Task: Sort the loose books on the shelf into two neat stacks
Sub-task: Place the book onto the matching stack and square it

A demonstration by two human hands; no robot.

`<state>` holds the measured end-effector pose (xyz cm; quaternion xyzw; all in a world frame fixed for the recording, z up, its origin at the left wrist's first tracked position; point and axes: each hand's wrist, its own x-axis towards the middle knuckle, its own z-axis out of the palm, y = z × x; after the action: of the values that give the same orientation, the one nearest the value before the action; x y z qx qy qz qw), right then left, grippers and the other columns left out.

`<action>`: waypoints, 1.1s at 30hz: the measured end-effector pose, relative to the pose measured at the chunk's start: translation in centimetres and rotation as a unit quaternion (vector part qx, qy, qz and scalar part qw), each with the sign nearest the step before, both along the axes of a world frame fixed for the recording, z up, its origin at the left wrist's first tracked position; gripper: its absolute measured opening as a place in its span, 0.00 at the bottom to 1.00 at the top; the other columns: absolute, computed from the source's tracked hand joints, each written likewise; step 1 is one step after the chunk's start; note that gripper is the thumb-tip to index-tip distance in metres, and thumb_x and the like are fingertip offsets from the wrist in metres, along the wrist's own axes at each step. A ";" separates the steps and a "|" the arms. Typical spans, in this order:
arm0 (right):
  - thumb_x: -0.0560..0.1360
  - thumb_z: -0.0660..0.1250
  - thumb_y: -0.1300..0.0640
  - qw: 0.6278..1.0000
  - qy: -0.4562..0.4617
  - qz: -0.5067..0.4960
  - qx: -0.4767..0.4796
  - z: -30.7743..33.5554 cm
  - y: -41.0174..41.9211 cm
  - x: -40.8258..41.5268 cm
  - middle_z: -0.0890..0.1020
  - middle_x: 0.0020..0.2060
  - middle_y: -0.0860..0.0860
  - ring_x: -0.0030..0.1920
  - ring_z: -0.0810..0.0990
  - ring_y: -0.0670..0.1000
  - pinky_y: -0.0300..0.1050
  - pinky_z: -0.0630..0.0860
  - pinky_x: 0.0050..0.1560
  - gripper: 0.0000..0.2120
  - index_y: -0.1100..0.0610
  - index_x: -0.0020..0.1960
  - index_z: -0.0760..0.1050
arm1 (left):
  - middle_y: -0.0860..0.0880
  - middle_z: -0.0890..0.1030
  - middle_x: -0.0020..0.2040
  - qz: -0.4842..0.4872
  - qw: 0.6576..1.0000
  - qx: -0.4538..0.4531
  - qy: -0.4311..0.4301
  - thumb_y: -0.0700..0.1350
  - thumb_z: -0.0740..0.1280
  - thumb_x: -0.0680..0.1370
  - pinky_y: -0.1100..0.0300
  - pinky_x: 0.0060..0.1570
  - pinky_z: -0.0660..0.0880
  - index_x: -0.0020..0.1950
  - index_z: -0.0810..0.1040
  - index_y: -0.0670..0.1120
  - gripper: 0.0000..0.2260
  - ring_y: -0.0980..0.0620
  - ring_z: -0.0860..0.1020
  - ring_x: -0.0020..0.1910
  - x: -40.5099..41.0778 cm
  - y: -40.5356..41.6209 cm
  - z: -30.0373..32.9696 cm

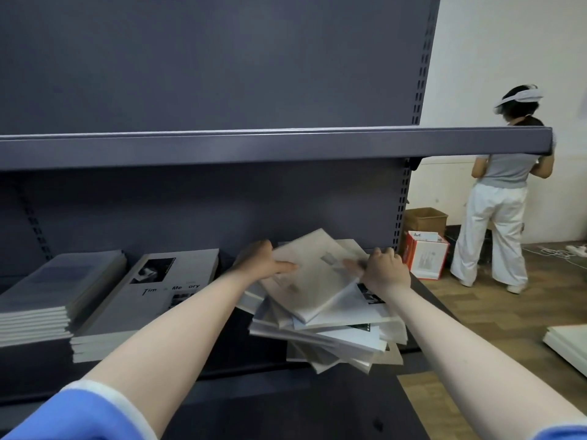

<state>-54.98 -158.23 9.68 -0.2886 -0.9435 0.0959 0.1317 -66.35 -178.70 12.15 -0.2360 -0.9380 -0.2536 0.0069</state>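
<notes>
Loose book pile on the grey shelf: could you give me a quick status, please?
Both hands, left hand and right hand, gripping the top pale book. Messy pale book pile beneath, unsorted. Nothing in the way.

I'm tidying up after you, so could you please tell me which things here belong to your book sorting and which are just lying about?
Job:
messy heap of pale books
top white book, held by left hand and right hand
two neat grey stacks

Lying about:
brown cardboard box
red-and-white box
</notes>
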 end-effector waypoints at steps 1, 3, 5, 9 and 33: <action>0.75 0.52 0.32 1.000 -0.002 0.001 0.001 0.1 -0.2 0.0 0.69 0.66 0.61 0.67 0.68 0.60 0.52 0.66 0.65 0.40 0.64 0.70 0.63 | 0.46 0.79 0.51 0.005 1.000 0.011 0.002 0.60 0.73 0.68 0.58 0.42 0.70 0.52 0.74 0.42 0.25 0.48 0.77 0.49 -0.1 -0.4 0.0; 0.75 0.52 0.32 1.000 -0.002 0.003 -0.006 0.3 -0.7 -0.2 0.69 0.66 0.61 0.68 0.67 0.60 0.52 0.66 0.65 0.40 0.65 0.70 0.63 | 0.47 0.79 0.50 0.019 0.999 0.035 0.002 0.59 0.73 0.69 0.59 0.42 0.69 0.52 0.75 0.41 0.24 0.49 0.76 0.47 -0.2 -1.2 -0.1; 0.75 0.52 0.32 1.000 -0.007 0.005 -0.011 0.6 -1.5 -0.6 0.69 0.66 0.61 0.68 0.67 0.60 0.51 0.65 0.66 0.40 0.65 0.70 0.63 | 0.48 0.78 0.51 0.032 0.998 0.062 -0.004 0.58 0.72 0.70 0.59 0.42 0.68 0.53 0.74 0.42 0.23 0.49 0.76 0.49 -0.4 -2.2 -0.1; 0.76 0.52 0.32 1.000 -0.003 0.013 -0.024 1.2 -3.6 -1.8 0.71 0.65 0.61 0.67 0.68 0.61 0.51 0.64 0.66 0.38 0.64 0.68 0.67 | 0.49 0.76 0.47 0.059 0.991 0.115 -0.018 0.55 0.70 0.73 0.59 0.42 0.67 0.49 0.71 0.45 0.16 0.50 0.74 0.47 -0.5 -4.3 0.2; 0.74 0.56 0.31 0.953 0.052 0.172 -0.244 0.2 -29.1 -9.6 0.79 0.58 0.54 0.57 0.77 0.56 0.50 0.74 0.54 0.34 0.59 0.64 0.73 | 0.46 0.76 0.46 0.143 0.934 0.324 -0.038 0.49 0.66 0.77 0.56 0.43 0.71 0.49 0.69 0.43 0.10 0.45 0.76 0.46 -4.3 -27.5 0.3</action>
<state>-64.61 -187.34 9.89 -0.1402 -0.9184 0.3595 0.0877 -70.61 -206.15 12.49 -0.0748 -0.8283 -0.5490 0.0837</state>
